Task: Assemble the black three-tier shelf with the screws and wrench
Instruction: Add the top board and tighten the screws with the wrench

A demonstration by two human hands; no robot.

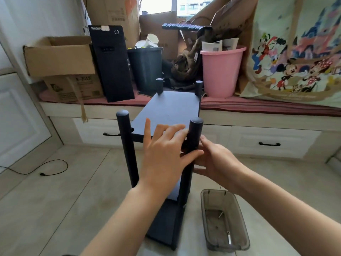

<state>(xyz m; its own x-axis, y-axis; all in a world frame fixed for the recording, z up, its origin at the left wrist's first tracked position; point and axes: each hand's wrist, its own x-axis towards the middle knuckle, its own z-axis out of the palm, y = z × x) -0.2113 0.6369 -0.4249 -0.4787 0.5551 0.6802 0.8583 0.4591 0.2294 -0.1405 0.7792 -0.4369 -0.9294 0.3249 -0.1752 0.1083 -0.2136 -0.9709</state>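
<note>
The shelf [169,111] stands upright on the floor [64,191], just in front of the window bench [258,108]. Both hands meet at its near right post [193,137]. The left hand [162,154] reaches across the top board's front edge, fingers [147,130] spread and fairly straight, thumb pressed against the post's near side. The right hand [215,159] comes in from the post's right, its fingers curled against the post; whether they pinch a screw or tool there cannot be told. The near left post [126,145] stands free. Right of the shelf's base lies a grey tray [239,244] holding small hardware. Left of the shelf the floor is open up to a black cable [55,167].
</note>
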